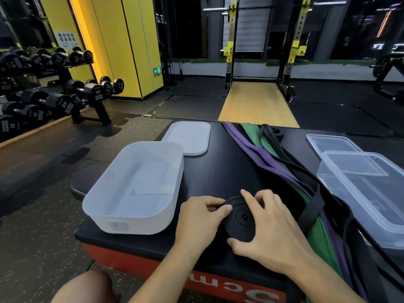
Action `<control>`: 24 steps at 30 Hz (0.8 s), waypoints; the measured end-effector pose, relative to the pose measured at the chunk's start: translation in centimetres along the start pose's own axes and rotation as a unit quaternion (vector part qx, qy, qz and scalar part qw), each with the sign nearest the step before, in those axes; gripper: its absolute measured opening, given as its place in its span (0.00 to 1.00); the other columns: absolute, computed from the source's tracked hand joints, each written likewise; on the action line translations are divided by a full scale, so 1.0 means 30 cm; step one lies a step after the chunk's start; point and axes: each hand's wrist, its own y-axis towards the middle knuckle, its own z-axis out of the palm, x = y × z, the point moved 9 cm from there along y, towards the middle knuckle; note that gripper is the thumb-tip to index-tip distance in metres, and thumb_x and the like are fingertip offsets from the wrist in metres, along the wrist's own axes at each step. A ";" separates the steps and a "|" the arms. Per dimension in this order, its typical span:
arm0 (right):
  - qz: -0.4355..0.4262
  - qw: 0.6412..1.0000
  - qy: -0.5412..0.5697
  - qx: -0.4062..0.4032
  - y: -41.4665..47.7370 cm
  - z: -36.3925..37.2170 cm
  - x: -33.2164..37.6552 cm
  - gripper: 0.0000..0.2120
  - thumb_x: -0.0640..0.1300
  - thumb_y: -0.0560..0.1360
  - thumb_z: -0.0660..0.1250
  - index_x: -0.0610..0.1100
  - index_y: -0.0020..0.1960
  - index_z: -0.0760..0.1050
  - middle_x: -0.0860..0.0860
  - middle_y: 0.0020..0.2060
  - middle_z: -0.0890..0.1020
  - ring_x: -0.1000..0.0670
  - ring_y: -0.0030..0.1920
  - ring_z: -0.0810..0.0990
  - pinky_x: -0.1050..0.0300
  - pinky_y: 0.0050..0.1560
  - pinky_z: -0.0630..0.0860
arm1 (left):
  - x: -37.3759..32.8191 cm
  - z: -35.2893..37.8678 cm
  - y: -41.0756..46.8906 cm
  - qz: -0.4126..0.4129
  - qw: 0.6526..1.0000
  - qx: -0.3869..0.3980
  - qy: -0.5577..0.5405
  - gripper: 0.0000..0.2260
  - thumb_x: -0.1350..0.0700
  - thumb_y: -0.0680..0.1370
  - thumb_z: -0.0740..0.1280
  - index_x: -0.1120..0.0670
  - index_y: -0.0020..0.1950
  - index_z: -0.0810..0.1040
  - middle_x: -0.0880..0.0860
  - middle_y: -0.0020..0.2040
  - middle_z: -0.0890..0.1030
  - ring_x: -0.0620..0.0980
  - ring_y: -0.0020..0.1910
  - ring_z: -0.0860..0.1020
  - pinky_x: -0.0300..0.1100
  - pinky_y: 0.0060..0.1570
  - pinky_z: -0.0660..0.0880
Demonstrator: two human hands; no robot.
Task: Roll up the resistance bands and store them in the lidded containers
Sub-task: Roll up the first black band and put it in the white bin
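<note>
A black resistance band is wound into a flat coil [241, 221] on the black padded box top [218, 167]. My left hand [199, 217] pinches the coil's left edge with thumb and fingers. My right hand [271, 226] curls around its right side, index finger on top and thumb below. The band's loose tail [311, 206] runs up to the right. Purple [262, 156], green [253, 130] and thin black bands [275, 141] lie stretched out beside it. An open white container [140, 186] stands at left, its lid [188, 136] behind it.
A clear plastic container [367, 193] and its clear lid [332, 143] sit at the right edge of the box. The box has a red side [218, 283]. A dumbbell rack [54, 92] stands far left, squat racks [229, 51] behind.
</note>
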 end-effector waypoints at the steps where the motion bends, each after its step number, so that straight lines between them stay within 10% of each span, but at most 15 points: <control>1: 0.004 1.000 -0.001 -0.006 -0.001 -0.003 -0.001 0.56 0.78 0.61 0.61 0.54 0.82 0.54 0.58 0.57 0.60 0.55 0.61 0.64 0.59 0.64 0.68 | 0.006 0.003 0.003 -0.012 1.000 -0.003 -0.021 0.10 0.48 0.75 0.78 0.47 0.55 0.88 0.38 0.46 0.87 0.29 0.47 0.82 0.23 0.46 0.74; 10: 0.056 0.992 0.010 -0.109 -0.009 -0.047 -0.032 0.51 0.76 0.59 0.66 0.48 0.74 0.69 0.52 0.55 0.66 0.48 0.55 0.71 0.53 0.54 0.75 | -0.013 0.086 -0.009 -0.056 0.971 0.021 -0.231 0.11 0.61 0.77 0.76 0.46 0.53 0.86 0.37 0.43 0.87 0.34 0.47 0.84 0.27 0.43 0.77; 24: 0.021 0.998 0.033 -0.053 0.005 -0.009 -0.036 0.50 0.75 0.62 0.61 0.64 0.81 0.50 0.59 0.66 0.60 0.54 0.64 0.64 0.56 0.59 0.75 | 0.018 0.056 -0.029 -0.079 0.973 -0.037 -0.212 0.13 0.57 0.74 0.79 0.47 0.58 0.87 0.41 0.48 0.88 0.38 0.51 0.85 0.44 0.59 0.82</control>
